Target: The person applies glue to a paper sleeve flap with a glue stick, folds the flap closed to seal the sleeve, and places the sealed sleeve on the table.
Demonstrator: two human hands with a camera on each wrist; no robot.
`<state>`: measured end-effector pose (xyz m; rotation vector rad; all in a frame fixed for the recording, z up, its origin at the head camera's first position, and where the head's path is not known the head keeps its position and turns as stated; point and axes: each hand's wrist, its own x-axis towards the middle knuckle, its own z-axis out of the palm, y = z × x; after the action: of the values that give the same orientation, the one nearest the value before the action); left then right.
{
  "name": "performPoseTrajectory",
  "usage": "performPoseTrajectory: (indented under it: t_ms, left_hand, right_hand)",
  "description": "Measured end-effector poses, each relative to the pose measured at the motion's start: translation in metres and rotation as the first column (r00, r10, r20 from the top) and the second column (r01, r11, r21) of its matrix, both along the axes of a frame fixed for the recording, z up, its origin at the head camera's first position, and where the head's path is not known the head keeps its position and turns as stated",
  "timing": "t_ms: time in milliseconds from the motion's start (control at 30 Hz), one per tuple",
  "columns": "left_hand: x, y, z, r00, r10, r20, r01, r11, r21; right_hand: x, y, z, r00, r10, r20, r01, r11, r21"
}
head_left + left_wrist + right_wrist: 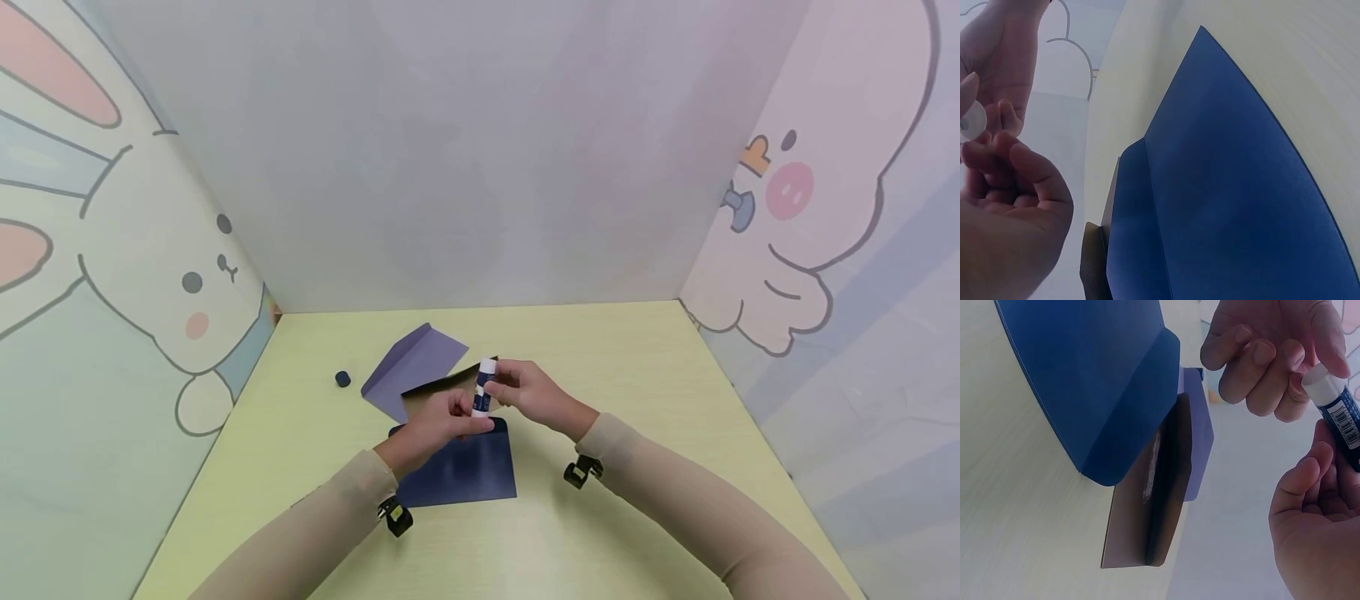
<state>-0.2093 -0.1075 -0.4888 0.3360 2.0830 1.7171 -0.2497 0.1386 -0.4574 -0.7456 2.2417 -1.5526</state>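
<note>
A glue stick [484, 387] with a dark blue, barcoded label is held upright between both hands, above the envelopes. The right hand [536, 393] grips its labelled body between thumb and fingers. At the white lower end, the left hand [438, 421] pinches with thumb and fingers, as the right wrist view shows. Beneath the hands lies a navy envelope [465, 475], its flap open and partly covered by the left hand. Behind it a brown envelope [1129, 531] has its dark flap raised, with a whitish streak near the fold.
A purple envelope [420, 367] lies open behind the brown one. To its left on the pale yellow table [600, 350] is a small dark blue cap [342, 379]. Cartoon-printed walls [480, 167] enclose the table at the back and sides.
</note>
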Motion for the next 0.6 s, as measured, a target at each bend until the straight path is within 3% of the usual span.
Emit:
performPoseTrajectory:
  t_ms: [600]
  left_hand:
    - [0.0000, 0.0030, 0.0018, 1.000, 0.013, 0.021, -0.012, 1.000, -0.011]
  right_hand:
    - [-0.0007, 0.0025, -0.0010, 1.000, -0.006, -0.002, 0.006, 1.000, 0.025]
